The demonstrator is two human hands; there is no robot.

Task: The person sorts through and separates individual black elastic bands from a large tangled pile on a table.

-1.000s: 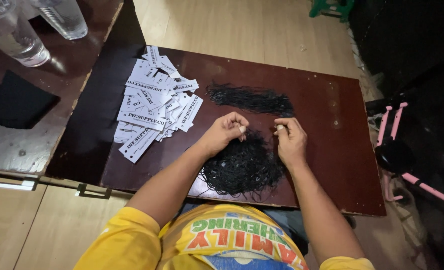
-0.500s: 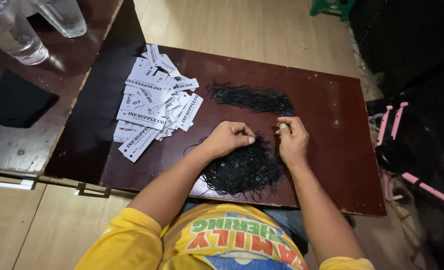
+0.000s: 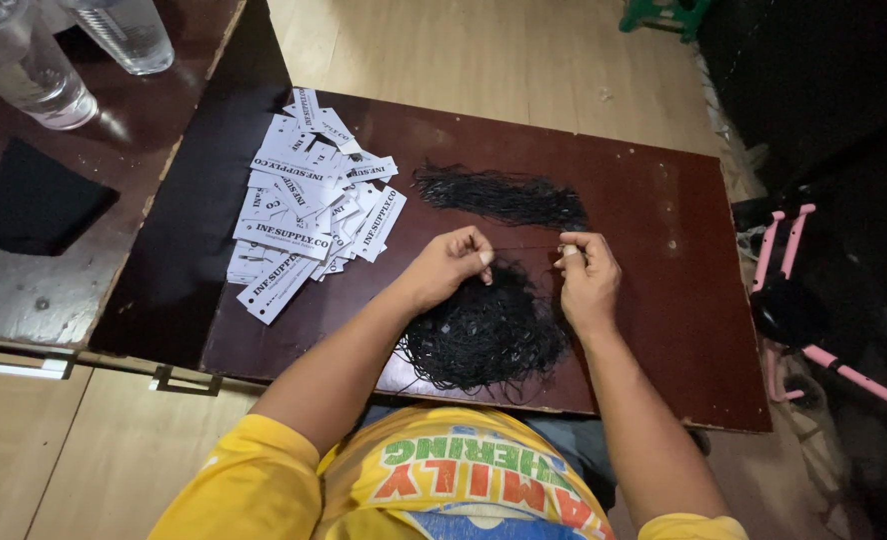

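Hands (image 3: 451,265) (image 3: 588,278) parted, black string (image 3: 524,247) taut between them

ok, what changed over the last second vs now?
The left hand and right hand drew slightly apart, a black string now stretched between their pinching fingers. The tangled string pile, the straight bundle and the white paper tags stayed put on the brown board.

Dim indoor light, sharp centre, dark right edge, wide-angle bending

Home workspace: low board (image 3: 664,200), wooden floor (image 3: 484,50).
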